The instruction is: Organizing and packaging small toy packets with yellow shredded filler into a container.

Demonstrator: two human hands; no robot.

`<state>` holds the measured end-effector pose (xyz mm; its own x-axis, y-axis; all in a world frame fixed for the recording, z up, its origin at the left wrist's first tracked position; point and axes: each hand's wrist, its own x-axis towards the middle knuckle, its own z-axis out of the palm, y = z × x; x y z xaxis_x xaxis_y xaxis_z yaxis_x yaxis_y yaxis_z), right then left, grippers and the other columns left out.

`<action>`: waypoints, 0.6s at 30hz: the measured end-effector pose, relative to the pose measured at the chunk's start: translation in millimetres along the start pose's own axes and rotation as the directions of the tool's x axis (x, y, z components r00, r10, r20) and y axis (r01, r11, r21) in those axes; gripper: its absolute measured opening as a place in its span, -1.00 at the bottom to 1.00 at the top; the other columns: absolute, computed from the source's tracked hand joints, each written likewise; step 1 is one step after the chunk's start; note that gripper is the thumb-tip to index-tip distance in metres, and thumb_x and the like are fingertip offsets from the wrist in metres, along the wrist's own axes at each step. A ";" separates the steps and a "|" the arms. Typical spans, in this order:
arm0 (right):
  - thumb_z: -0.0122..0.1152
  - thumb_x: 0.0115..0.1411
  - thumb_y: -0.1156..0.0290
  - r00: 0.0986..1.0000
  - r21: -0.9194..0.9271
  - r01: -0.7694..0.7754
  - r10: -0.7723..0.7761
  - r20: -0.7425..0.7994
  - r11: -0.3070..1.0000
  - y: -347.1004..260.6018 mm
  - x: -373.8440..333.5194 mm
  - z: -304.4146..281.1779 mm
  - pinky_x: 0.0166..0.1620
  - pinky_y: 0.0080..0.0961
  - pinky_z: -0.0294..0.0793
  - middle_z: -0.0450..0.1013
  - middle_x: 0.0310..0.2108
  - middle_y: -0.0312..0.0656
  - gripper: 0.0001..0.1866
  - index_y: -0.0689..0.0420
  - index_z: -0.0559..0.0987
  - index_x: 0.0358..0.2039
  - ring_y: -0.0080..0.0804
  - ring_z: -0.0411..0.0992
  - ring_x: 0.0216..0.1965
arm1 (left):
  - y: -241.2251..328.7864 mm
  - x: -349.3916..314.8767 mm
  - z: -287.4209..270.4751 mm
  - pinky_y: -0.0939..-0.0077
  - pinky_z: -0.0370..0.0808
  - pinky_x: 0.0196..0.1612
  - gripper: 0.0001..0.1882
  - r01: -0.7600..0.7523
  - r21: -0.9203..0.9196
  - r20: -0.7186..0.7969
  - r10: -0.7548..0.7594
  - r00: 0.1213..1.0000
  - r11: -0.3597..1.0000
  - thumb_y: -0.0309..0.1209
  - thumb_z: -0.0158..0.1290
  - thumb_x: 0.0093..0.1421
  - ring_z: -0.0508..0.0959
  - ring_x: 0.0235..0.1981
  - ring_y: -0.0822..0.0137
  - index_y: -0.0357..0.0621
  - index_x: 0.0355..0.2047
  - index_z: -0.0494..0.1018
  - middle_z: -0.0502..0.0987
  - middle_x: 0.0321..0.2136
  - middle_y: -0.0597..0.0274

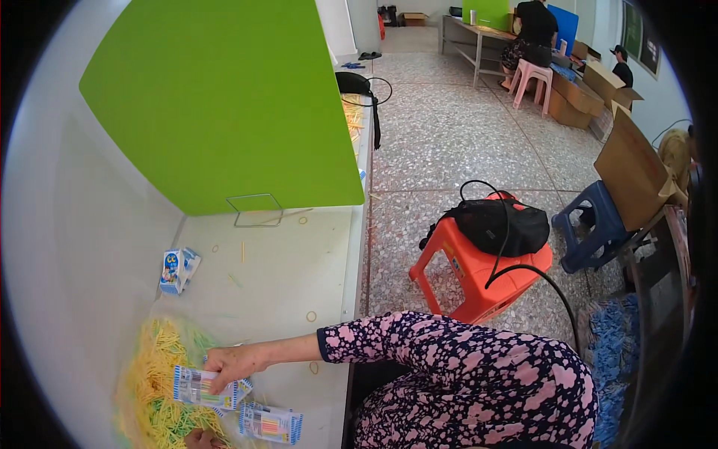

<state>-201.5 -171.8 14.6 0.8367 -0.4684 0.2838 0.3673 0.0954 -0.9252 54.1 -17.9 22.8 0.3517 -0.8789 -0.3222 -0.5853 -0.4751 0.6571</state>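
My right hand (233,365) reaches in over the white table, its fingers closed on a blue-and-white plastic packet (196,386) with a see-through window showing coloured sticks. A second such packet (271,424) lies flat beside it, and others are partly hidden under the hand. Against the table's side wall spreads a heap of thin yellow and green sticks (161,359) in clear plastic. Only a small part of my left hand (202,439) shows at the lower edge, among the sticks; its fingers cannot be made out.
A green panel (224,105) stands across the table, with a wire stand (254,211) at its foot. Small blue-and-white boxes (178,269) sit by the wall; rubber bands (312,316) lie scattered. A red stool (479,262) bears a black bag (497,224). Other people sit farther off.
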 end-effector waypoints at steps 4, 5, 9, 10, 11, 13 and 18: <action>0.24 0.03 0.36 1.000 -0.091 0.000 0.002 0.025 0.996 7.5 -5.8 -11.1 -0.46 -0.61 0.34 0.43 -0.57 -0.37 -0.77 0.30 0.56 -0.43 -0.71 0.32 -0.51 | -60.8 18.2 -21.8 0.51 0.34 -0.55 -0.82 -0.260 0.150 -0.184 0.285 0.941 0.954 -0.40 -0.02 0.06 0.43 -0.63 0.38 -0.25 -0.56 0.48 0.49 -0.64 0.17; 0.23 0.03 0.35 1.000 -0.143 -0.005 0.007 0.015 0.990 6.7 -6.3 -7.1 -0.46 -0.60 0.34 0.42 -0.58 -0.38 -0.78 0.28 0.56 -0.44 -0.70 0.32 -0.51 | -74.2 9.3 -28.4 0.54 0.36 -0.54 -0.84 -0.286 0.255 -0.191 0.338 0.921 0.924 -0.40 0.01 0.07 0.44 -0.61 0.40 -0.21 -0.55 0.50 0.51 -0.62 0.18; 0.22 0.03 0.29 0.999 -0.233 -0.034 0.041 0.024 0.972 14.7 -4.4 -12.8 -0.41 -0.57 0.35 0.40 -0.55 -0.41 -0.77 0.21 0.56 -0.41 -0.66 0.30 -0.48 | -68.8 -18.8 -32.6 0.48 0.28 -0.58 -0.77 -0.198 0.346 -0.395 0.334 0.856 0.917 -0.41 -0.07 0.04 0.33 -0.68 0.39 -0.27 -0.69 0.35 0.31 -0.77 0.21; 0.23 0.05 0.27 0.999 -0.263 -0.008 0.021 0.046 0.965 13.6 2.6 -18.4 -0.37 -0.59 0.36 0.44 -0.49 -0.40 -0.74 0.19 0.58 -0.34 -0.68 0.31 -0.43 | 1.8 -38.7 -26.3 0.49 0.23 -0.56 -0.76 -0.115 0.208 -0.271 0.171 0.947 0.971 -0.40 -0.07 0.07 0.29 -0.64 0.42 -0.25 -0.68 0.29 0.27 -0.72 0.23; 0.25 0.06 0.25 0.995 -0.320 -0.084 0.094 0.015 0.944 13.0 3.8 -26.4 -0.33 -0.61 0.36 0.47 -0.44 -0.39 -0.72 0.17 0.59 -0.28 -0.69 0.33 -0.40 | -3.7 -28.3 -36.4 0.51 0.19 -0.56 -0.73 -0.145 0.184 -0.224 0.185 0.957 0.972 -0.37 -0.06 0.09 0.27 -0.63 0.46 -0.22 -0.68 0.24 0.25 -0.70 0.28; 0.28 0.04 0.28 0.981 -0.280 -0.190 0.192 -0.020 0.941 1.0 -1.3 -32.0 -0.30 -0.64 0.35 0.48 -0.43 -0.38 -0.69 0.23 0.60 -0.28 -0.67 0.35 -0.38 | 27.5 -33.7 -32.2 0.57 0.18 -0.56 -0.71 -0.240 0.104 -0.266 0.260 0.928 0.965 -0.39 -0.04 0.10 0.26 -0.66 0.52 -0.21 -0.71 0.26 0.25 -0.75 0.37; 0.28 0.05 0.30 0.931 -0.271 -0.325 0.357 0.078 0.906 -7.4 2.2 -10.3 -0.37 -0.72 0.27 0.50 -0.42 -0.37 -0.74 0.22 0.61 -0.31 -0.75 0.34 -0.40 | 70.5 -72.7 -29.5 0.65 0.31 -0.46 -0.82 -0.242 -0.271 -0.326 0.148 0.934 0.932 -0.43 0.06 0.12 0.37 -0.56 0.55 -0.29 -0.56 0.44 0.40 -0.64 0.37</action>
<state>-206.5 -182.6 19.5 0.9416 -0.3335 -0.0467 -0.0494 0.0003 -0.9988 8.9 13.8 112.6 0.4803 -0.8769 0.0184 -0.4326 -0.2186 0.8747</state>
